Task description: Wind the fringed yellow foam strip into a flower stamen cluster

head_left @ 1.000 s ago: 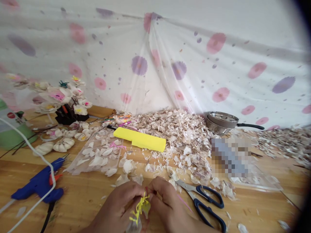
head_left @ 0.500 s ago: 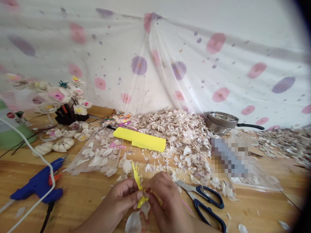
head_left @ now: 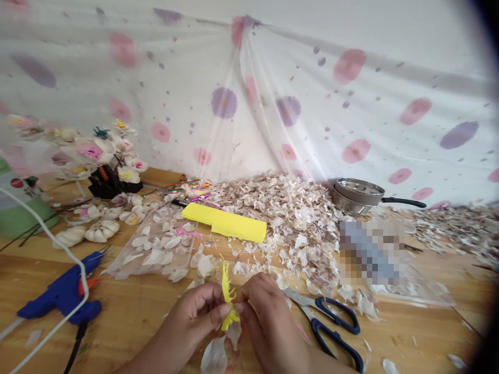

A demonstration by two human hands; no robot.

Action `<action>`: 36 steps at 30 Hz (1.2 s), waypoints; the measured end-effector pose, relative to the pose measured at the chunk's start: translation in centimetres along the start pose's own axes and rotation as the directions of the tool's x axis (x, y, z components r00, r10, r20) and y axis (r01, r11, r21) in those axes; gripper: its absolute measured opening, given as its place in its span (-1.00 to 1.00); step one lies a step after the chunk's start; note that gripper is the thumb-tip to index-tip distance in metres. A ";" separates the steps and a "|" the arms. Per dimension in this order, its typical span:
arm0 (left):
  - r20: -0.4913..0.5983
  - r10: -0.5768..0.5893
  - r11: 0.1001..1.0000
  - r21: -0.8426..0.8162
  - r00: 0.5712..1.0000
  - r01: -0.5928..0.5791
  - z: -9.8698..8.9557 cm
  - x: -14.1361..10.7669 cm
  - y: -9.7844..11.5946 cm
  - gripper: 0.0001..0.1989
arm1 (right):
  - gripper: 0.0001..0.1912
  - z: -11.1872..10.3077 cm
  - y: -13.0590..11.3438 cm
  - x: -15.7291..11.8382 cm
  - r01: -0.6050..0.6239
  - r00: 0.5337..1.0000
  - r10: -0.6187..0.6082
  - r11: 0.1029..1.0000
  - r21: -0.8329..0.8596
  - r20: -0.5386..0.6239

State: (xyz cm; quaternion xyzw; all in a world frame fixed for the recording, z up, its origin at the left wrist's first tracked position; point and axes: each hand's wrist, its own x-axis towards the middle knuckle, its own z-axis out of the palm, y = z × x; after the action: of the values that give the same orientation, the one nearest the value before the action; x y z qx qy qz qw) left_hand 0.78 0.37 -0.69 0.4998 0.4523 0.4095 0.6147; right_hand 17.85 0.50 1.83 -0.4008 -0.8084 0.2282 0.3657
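Observation:
Between my two hands is a narrow strip of yellow paper with a fringed edge, standing upright. My left hand pinches it from the left, thumb and fingers closed. From the other side my right hand has its fingertips closed on the strip's lower part. Pale dried petals lie just below the fingers. Scissors with dark blue handles rest beside my right hand, blades parted. Beyond the hands lies a folded sheet of yellow paper.
A blue glue gun lies at left, a white cord crossing it. Behind stand finished flowers in a black holder. A large petal heap fills the back, with a steel pan beside it. Petals cover a plastic sheet.
The yellow strip has turned more upright and shifted slightly right between my fingers. Both hands keep their grip, and the left has moved slightly.

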 end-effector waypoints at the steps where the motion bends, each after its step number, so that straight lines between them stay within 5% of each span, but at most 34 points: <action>1: 0.005 0.029 0.998 0.047 1.000 -0.029 0.0 0.0 0.0 -0.66 | -0.83 0.0 -0.1 0.0 -0.016 1.000 0.017 1.000 -0.010 0.014; 13: 0.076 0.048 0.996 0.075 0.996 -0.054 0.1 -0.1 -0.5 -0.68 | -0.77 0.3 -0.1 0.0 -0.015 0.994 0.018 1.000 -0.024 0.107; 18: 0.061 0.071 0.985 0.155 0.996 -0.080 0.3 -0.4 -0.5 -0.73 | -0.69 0.6 -0.4 0.0 -0.135 0.990 0.118 0.962 0.239 0.083; 20: 0.033 0.099 0.962 0.251 0.995 -0.104 0.3 -0.7 -0.2 -0.76 | -0.64 1.1 -0.5 -0.1 -0.299 0.954 0.251 0.825 0.480 0.163; 22: -0.012 0.151 0.925 0.354 0.988 -0.137 0.4 -0.9 0.2 -0.81 | -0.58 1.7 -0.5 -0.1 -0.475 0.877 0.374 0.576 0.665 0.302; 24: -0.035 0.161 0.921 0.364 0.986 -0.138 0.4 -0.9 0.5 -0.83 | -0.53 2.1 -0.5 -0.1 -0.574 0.803 0.427 0.363 0.734 0.416; 25: -0.030 0.141 0.938 0.324 0.990 -0.124 0.4 -0.8 0.5 -0.82 | -0.52 2.1 -0.4 -0.2 -0.585 0.791 0.436 0.332 0.740 0.430; 26: -0.024 0.105 0.961 0.260 0.994 -0.095 0.3 -0.7 0.4 -0.80 | -0.52 2.1 -0.3 -0.3 -0.574 0.800 0.446 0.372 0.730 0.402; 28: -0.011 0.015 0.996 0.092 1.000 -0.014 0.2 -0.4 0.1 -0.76 | -0.56 1.6 -0.1 -0.4 -0.470 0.875 0.426 0.630 0.618 0.231; 31: 0.009 -0.095 0.978 -0.184 0.995 0.095 0.1 0.0 -0.8 -0.73 | -0.74 0.4 0.2 -0.4 -0.147 0.989 0.150 0.961 0.234 0.006; 34: 0.056 -0.142 0.910 -0.385 0.988 0.153 0.1 0.2 -1.3 -0.77 | -0.85 -0.2 0.4 -0.3 0.154 0.988 -0.153 0.988 0.033 -0.020; 36: 0.084 -0.134 0.876 -0.455 0.987 0.157 0.3 0.2 -1.2 -0.78 | -0.80 -0.2 0.6 -0.2 0.235 0.970 -0.235 0.972 0.002 -0.054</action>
State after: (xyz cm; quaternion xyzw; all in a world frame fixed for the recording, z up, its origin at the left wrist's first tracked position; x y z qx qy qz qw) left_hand 1.17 0.31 -1.89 0.3144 0.3631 0.4450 0.7558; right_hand 18.37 0.72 1.50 -0.3067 -0.8393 0.1757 0.4131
